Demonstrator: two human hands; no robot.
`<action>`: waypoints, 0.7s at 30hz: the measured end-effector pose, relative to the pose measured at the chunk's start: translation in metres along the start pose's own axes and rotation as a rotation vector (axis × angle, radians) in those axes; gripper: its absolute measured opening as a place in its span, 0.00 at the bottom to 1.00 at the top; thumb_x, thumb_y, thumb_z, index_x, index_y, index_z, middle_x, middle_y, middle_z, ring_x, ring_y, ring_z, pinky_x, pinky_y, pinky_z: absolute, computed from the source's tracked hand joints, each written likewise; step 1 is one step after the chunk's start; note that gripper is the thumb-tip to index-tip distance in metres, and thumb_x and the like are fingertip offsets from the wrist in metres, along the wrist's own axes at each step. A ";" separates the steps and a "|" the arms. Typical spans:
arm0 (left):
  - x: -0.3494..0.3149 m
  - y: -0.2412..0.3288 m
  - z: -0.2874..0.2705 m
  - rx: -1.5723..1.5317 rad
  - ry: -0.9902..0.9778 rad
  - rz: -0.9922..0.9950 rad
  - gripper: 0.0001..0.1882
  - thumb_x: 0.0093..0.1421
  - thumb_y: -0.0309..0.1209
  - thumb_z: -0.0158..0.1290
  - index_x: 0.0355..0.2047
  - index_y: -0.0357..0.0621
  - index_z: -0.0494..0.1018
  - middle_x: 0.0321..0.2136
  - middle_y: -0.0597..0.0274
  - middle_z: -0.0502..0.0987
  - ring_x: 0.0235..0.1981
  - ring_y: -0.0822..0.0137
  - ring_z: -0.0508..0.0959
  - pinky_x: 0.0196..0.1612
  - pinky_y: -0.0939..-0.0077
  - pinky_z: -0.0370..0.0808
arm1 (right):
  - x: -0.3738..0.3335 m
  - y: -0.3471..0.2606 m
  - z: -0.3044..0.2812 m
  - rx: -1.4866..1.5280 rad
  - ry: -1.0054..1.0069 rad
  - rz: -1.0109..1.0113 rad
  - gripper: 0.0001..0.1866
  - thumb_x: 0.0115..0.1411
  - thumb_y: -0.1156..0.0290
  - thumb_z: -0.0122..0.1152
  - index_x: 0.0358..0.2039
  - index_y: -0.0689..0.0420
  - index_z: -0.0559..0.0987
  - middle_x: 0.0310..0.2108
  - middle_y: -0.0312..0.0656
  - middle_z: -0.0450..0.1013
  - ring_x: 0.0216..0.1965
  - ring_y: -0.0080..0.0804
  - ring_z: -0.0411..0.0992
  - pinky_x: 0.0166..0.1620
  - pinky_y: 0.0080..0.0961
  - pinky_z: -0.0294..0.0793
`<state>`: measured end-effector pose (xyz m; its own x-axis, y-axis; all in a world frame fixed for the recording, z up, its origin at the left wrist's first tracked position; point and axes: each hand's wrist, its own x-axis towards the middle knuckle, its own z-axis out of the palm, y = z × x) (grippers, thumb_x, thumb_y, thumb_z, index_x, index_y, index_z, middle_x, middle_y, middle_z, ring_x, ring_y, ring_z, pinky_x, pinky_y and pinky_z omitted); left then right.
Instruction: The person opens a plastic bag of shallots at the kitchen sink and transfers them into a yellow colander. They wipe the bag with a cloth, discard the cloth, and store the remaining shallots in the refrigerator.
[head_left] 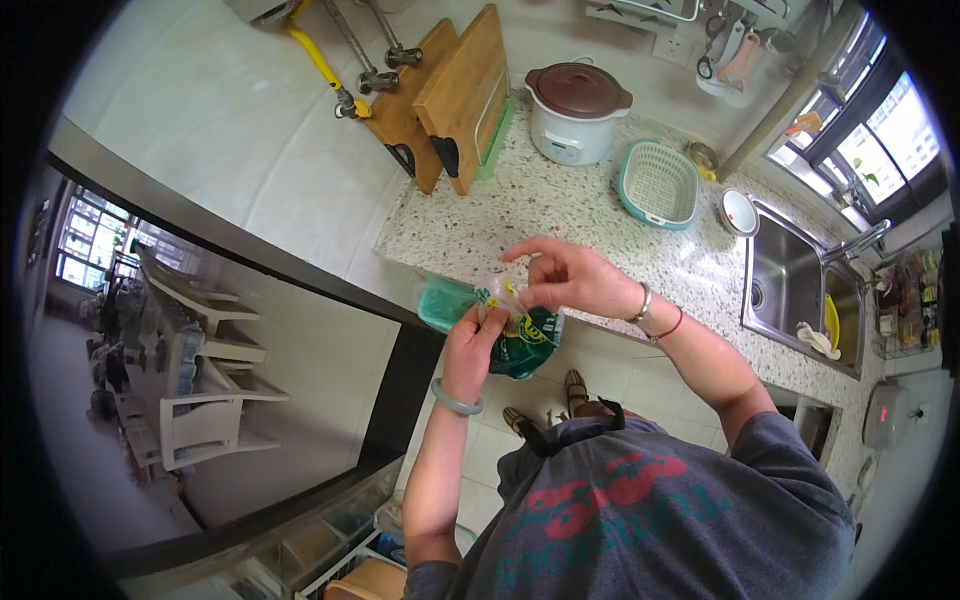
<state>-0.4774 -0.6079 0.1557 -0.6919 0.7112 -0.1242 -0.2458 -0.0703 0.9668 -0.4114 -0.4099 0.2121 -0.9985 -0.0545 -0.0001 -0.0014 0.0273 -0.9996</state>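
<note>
A green plastic bag [528, 350] with yellow and white print hangs in front of the counter's near edge, its clear top gathered. My left hand [472, 350] is closed round the gathered top, thumb uppermost. From the right, my right hand [578, 277] pinches at the same crumpled top with thumb and forefinger, while its outer fingers stretch away. What lies in the bag is hidden. Just left of my hands, a green item in clear plastic [445, 303] sits at the counter's corner.
The speckled counter [450, 235] carries a white cooker with brown lid [577, 110], a teal-rimmed basket [660, 184] and a small bowl [738, 213]. Cutting boards [462, 100] lean at the back left. A steel sink [782, 270] lies right; a dark-framed doorway [400, 400] left.
</note>
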 end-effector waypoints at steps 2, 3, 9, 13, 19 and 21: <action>-0.003 0.003 0.001 -0.036 -0.034 -0.031 0.15 0.64 0.39 0.50 0.41 0.38 0.73 0.35 0.70 0.75 0.36 0.80 0.70 0.42 0.84 0.68 | 0.000 -0.010 -0.001 -0.200 -0.161 -0.012 0.30 0.54 0.67 0.66 0.56 0.55 0.66 0.24 0.36 0.72 0.25 0.19 0.68 0.30 0.21 0.69; -0.003 0.004 -0.002 -0.012 -0.078 -0.037 0.16 0.64 0.39 0.50 0.41 0.38 0.73 0.35 0.70 0.75 0.37 0.80 0.70 0.43 0.84 0.67 | 0.000 -0.020 0.001 -0.275 -0.221 0.012 0.31 0.53 0.66 0.67 0.56 0.54 0.66 0.25 0.37 0.73 0.26 0.21 0.69 0.30 0.22 0.69; -0.017 0.021 0.010 -0.232 -0.092 -0.098 0.17 0.63 0.41 0.51 0.42 0.39 0.73 0.38 0.70 0.74 0.41 0.77 0.70 0.49 0.82 0.65 | -0.003 -0.002 0.013 -0.285 -0.042 -0.051 0.18 0.52 0.63 0.68 0.40 0.58 0.76 0.25 0.41 0.75 0.25 0.26 0.71 0.30 0.26 0.70; -0.024 0.029 0.025 -0.044 0.020 0.161 0.19 0.59 0.40 0.56 0.44 0.38 0.72 0.38 0.67 0.76 0.42 0.74 0.72 0.48 0.80 0.67 | -0.010 -0.002 0.028 -0.277 0.179 0.016 0.15 0.52 0.63 0.68 0.32 0.61 0.77 0.20 0.42 0.72 0.22 0.24 0.68 0.27 0.25 0.68; -0.027 0.020 0.019 0.393 0.100 0.171 0.19 0.57 0.37 0.58 0.44 0.38 0.72 0.35 0.57 0.78 0.36 0.69 0.76 0.41 0.75 0.71 | -0.011 0.012 0.028 -0.326 0.174 -0.021 0.13 0.52 0.68 0.68 0.33 0.61 0.76 0.21 0.33 0.70 0.23 0.15 0.64 0.25 0.18 0.65; -0.029 0.014 0.018 0.383 0.108 0.181 0.18 0.57 0.37 0.58 0.43 0.38 0.72 0.34 0.58 0.78 0.36 0.67 0.76 0.40 0.74 0.71 | -0.012 0.014 0.029 -0.246 0.152 -0.014 0.13 0.52 0.69 0.69 0.34 0.61 0.76 0.23 0.32 0.71 0.24 0.14 0.64 0.26 0.17 0.65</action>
<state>-0.4484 -0.6171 0.1772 -0.7730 0.6323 0.0518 0.1411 0.0918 0.9857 -0.3979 -0.4378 0.1974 -0.9950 0.0933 0.0359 -0.0094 0.2702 -0.9628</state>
